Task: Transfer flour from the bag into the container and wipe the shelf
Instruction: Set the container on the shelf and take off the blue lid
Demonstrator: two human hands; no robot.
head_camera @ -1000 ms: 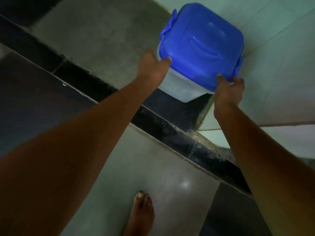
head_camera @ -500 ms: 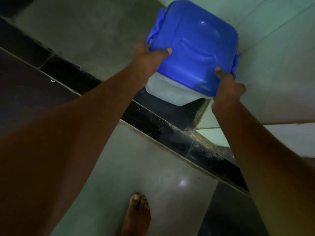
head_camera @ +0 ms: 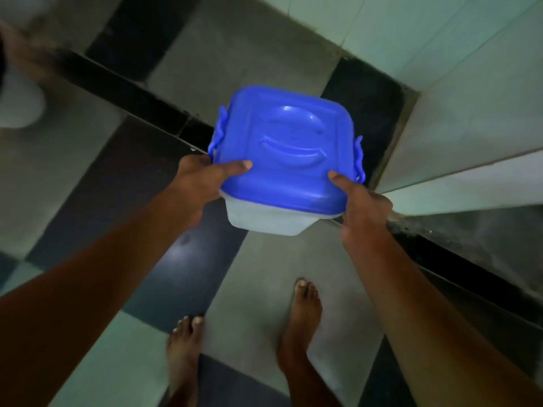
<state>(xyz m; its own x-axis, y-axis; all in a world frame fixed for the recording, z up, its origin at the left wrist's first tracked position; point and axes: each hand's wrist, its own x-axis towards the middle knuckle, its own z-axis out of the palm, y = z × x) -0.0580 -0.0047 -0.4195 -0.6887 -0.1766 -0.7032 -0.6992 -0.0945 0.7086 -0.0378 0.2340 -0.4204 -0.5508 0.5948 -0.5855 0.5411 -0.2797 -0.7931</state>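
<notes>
A square translucent container (head_camera: 264, 218) with a blue snap-on lid (head_camera: 285, 145) hangs in the air over the floor, carried between both hands. My left hand (head_camera: 202, 180) grips its left near corner with the thumb on the lid. My right hand (head_camera: 361, 204) grips the right near corner, thumb also on the lid. The lid is closed, with blue latches at both sides. No flour bag is in view.
Below are checkered grey and dark floor tiles (head_camera: 264, 289) and my two bare feet (head_camera: 302, 318). A dark shelf edge (head_camera: 470, 254) runs along the right under pale wall tiles (head_camera: 470, 113). A blurred white object (head_camera: 20, 104) sits at the left.
The container has come off the shelf corner and moved toward me and down; it now hangs over the floor. The view has swung, and both feet show.
</notes>
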